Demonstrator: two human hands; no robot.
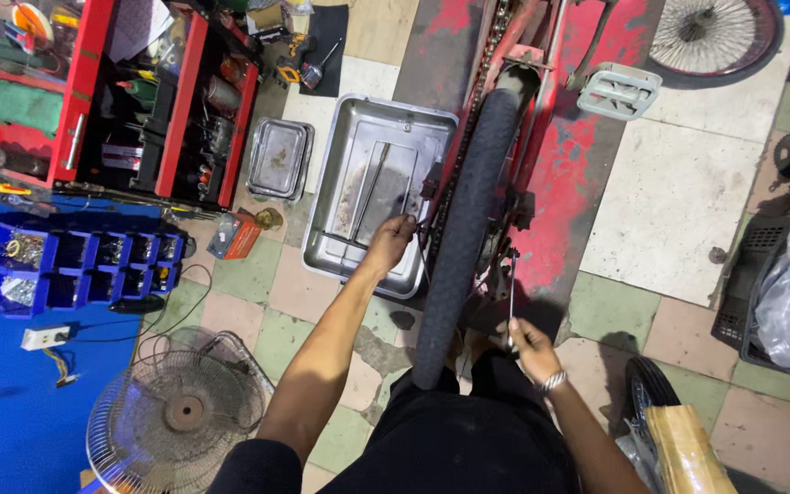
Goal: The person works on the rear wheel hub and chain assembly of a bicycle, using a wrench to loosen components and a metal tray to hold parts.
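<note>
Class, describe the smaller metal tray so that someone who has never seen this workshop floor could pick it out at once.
Start at the red tool cabinet at the upper left, with its open drawers. On the tiled floor just right of it lie two steel trays side by side. The smaller metal tray is the one nearer the cabinet, shallow and square-ish, while the large tray beside the bicycle wheel is deeper.

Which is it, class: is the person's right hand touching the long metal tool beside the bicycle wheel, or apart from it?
Touching. The head view shows the right hand closed around the lower end of the long metal tool, which rises from the fist beside the wheel.
</note>
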